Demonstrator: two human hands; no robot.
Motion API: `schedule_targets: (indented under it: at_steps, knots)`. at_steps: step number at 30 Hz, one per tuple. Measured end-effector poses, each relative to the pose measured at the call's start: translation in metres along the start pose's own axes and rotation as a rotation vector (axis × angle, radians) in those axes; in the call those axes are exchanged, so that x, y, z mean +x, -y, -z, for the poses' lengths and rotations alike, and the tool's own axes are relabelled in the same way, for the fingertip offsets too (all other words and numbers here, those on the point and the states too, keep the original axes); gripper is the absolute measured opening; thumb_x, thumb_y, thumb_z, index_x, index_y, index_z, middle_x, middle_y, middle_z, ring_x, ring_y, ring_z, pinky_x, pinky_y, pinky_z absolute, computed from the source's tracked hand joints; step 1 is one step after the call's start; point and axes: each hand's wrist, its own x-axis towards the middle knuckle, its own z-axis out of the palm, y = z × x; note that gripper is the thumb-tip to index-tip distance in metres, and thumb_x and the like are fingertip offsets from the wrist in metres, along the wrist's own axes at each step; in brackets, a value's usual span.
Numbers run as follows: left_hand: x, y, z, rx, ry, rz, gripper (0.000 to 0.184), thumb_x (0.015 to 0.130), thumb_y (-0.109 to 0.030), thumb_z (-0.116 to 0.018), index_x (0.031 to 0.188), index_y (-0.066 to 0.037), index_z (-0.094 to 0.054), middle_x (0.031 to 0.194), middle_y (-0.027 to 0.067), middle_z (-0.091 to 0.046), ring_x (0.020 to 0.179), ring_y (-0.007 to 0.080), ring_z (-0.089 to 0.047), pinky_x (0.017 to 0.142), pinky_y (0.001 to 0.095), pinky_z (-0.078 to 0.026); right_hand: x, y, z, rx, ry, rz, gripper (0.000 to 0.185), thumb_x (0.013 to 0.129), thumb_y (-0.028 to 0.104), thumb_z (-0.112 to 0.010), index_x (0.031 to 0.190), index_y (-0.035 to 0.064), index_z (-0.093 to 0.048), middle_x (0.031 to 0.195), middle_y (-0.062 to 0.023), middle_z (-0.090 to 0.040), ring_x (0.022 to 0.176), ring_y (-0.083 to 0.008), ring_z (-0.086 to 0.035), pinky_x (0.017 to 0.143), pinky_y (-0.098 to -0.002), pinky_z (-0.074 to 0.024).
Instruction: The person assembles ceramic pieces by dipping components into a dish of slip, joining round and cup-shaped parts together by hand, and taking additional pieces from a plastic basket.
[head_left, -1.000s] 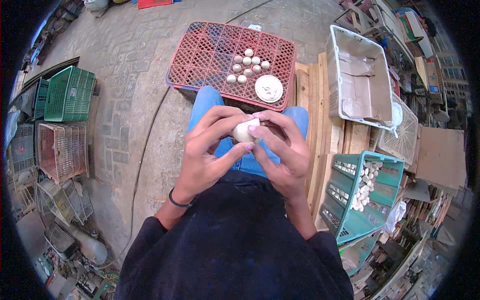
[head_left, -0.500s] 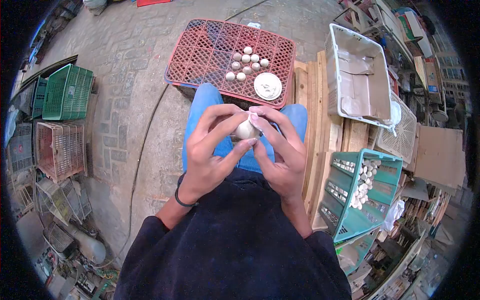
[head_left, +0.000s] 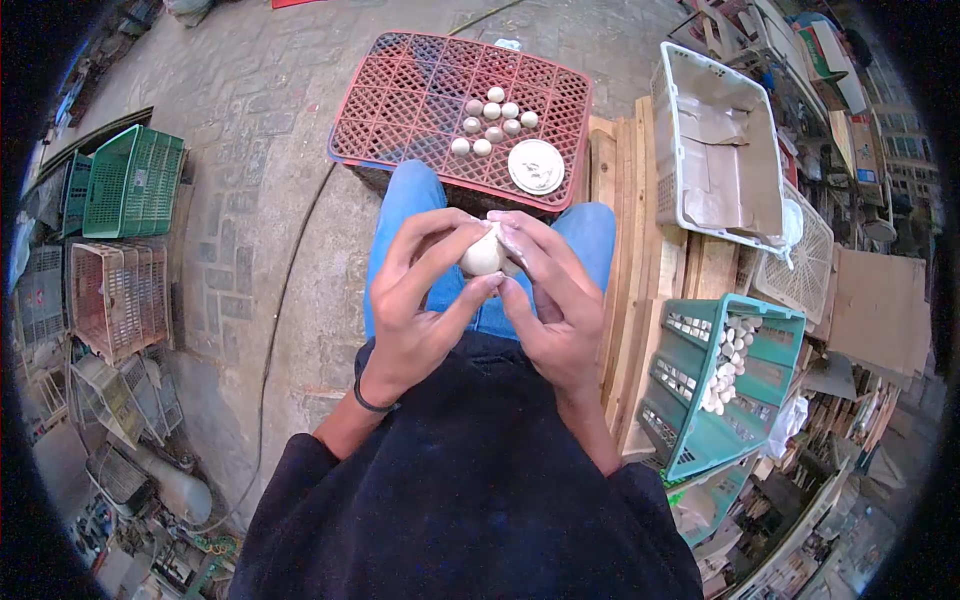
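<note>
A smooth whitish ball [head_left: 482, 256], its material unclear, is held between both hands above my lap. The fingertips and thumb of my left hand [head_left: 415, 290] press on its left side and underside. From the other side, the fingers of my right hand [head_left: 560, 300] close on its upper right part; pale dust coats those fingertips. Past my knees, several similar small balls [head_left: 492, 111] sit grouped on an upturned red plastic crate [head_left: 400, 110]. Near the crate's right corner lies a round white dish [head_left: 536, 168] with dark marks on it.
Wooden planks [head_left: 625, 250] run along my right. Beyond them stand a white crate [head_left: 720, 150] lined with cardboard and a tilted teal crate [head_left: 690, 390] holding many whitish pieces. Green [head_left: 130, 185] and pinkish crates [head_left: 118, 300] stand at left. A cable [head_left: 285, 285] crosses the floor.
The ball has turned or shifted slightly left between my fingers, showing more of its rounded face. My right fingers have moved a little over it. The balls on the crate stay put.
</note>
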Motion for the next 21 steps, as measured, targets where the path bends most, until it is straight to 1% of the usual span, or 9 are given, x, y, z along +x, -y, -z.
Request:
schedule_targets:
  at_steps: [2,6,9,11,12,14,15,17,21]
  knots:
    - [0.001,-0.002,0.002,0.035,0.010,-0.012,0.036,0.072,-0.002,-0.069,0.107,0.001,-0.060,0.105,0.0146,-0.053,0.092,0.0235,-0.058,0.080,0.0321,-0.048,0.001,0.000,0.000,-0.089,0.041,0.061,0.039,0.072,-0.010,-0.056,0.109,0.0010,-0.061,0.117,-0.0194,-0.055,0.104,-0.0290,-0.057,0.088,-0.0343,-0.0465]
    - [0.002,0.003,0.004,0.102,0.028,-0.036,0.036,0.072,-0.001,-0.069,0.107,0.001,-0.060,0.106,0.0150,-0.053,0.092,0.0237,-0.057,0.080,0.0325,-0.048,-0.001,-0.002,-0.003,-0.052,0.080,0.106,0.038,0.073,-0.011,-0.054,0.108,0.0017,-0.062,0.119,-0.0201,-0.053,0.106,-0.0297,-0.055,0.089,-0.0340,-0.0464]
    - [0.003,0.002,0.003,0.032,0.018,-0.049,0.037,0.071,0.000,-0.069,0.107,0.000,-0.060,0.106,0.0146,-0.052,0.092,0.0229,-0.057,0.079,0.0323,-0.048,-0.001,-0.004,0.000,0.012,0.098,0.131,0.036,0.074,-0.011,-0.053,0.106,0.0026,-0.063,0.122,-0.0214,-0.049,0.111,-0.0294,-0.052,0.090,-0.0343,-0.0462]
    - [0.004,-0.002,0.003,0.028,0.019,-0.040,0.037,0.071,0.001,-0.069,0.108,0.000,-0.060,0.107,0.0141,-0.052,0.092,0.0222,-0.057,0.079,0.0318,-0.048,-0.002,0.001,0.007,0.134,0.125,-0.019,0.036,0.076,-0.010,-0.053,0.109,0.0005,-0.060,0.125,-0.0220,-0.046,0.116,-0.0275,-0.048,0.094,-0.0349,-0.0447]
    - [0.005,-0.003,0.003,0.020,0.022,-0.037,0.038,0.071,0.001,-0.069,0.108,-0.001,-0.061,0.107,0.0136,-0.051,0.091,0.0215,-0.057,0.079,0.0314,-0.048,-0.001,0.000,0.006,0.134,0.124,-0.019,0.036,0.076,-0.010,-0.053,0.109,0.0005,-0.060,0.125,-0.0220,-0.046,0.116,-0.0275,-0.048,0.094,-0.0349,-0.0447]
    - [0.005,0.001,0.002,0.023,0.027,-0.061,0.039,0.071,0.001,-0.069,0.108,-0.001,-0.061,0.108,0.0132,-0.051,0.090,0.0210,-0.057,0.078,0.0309,-0.048,0.003,-0.001,0.007,0.298,0.095,-0.089,0.039,0.077,-0.009,-0.053,0.115,-0.0020,-0.055,0.126,-0.0203,-0.045,0.117,-0.0256,-0.047,0.097,-0.0351,-0.0427]
    - [0.005,0.003,0.002,0.031,0.030,-0.082,0.039,0.070,0.001,-0.069,0.108,-0.002,-0.061,0.108,0.0127,-0.051,0.090,0.0204,-0.057,0.078,0.0304,-0.048,0.004,-0.001,0.008,0.295,0.095,-0.089,0.039,0.077,-0.009,-0.053,0.115,-0.0020,-0.055,0.126,-0.0203,-0.045,0.117,-0.0256,-0.047,0.097,-0.0351,-0.0427]
    - [0.005,0.003,0.002,0.037,0.034,-0.086,0.039,0.070,0.002,-0.069,0.108,-0.002,-0.061,0.108,0.0125,-0.050,0.089,0.0202,-0.056,0.078,0.0303,-0.048,0.006,0.001,0.009,0.365,0.110,-0.108,0.042,0.078,-0.008,-0.053,0.119,-0.0036,-0.050,0.125,-0.0178,-0.045,0.116,-0.0248,-0.047,0.097,-0.0340,-0.0417]
    - [0.005,0.001,0.003,0.063,0.026,-0.079,0.040,0.070,0.003,-0.069,0.108,-0.002,-0.061,0.108,0.0122,-0.050,0.089,0.0199,-0.056,0.078,0.0298,-0.048,0.008,0.001,0.008,0.309,0.144,-0.091,0.041,0.079,-0.007,-0.054,0.120,-0.0021,-0.051,0.124,-0.0159,-0.045,0.116,-0.0241,-0.047,0.096,-0.0331,-0.0426]
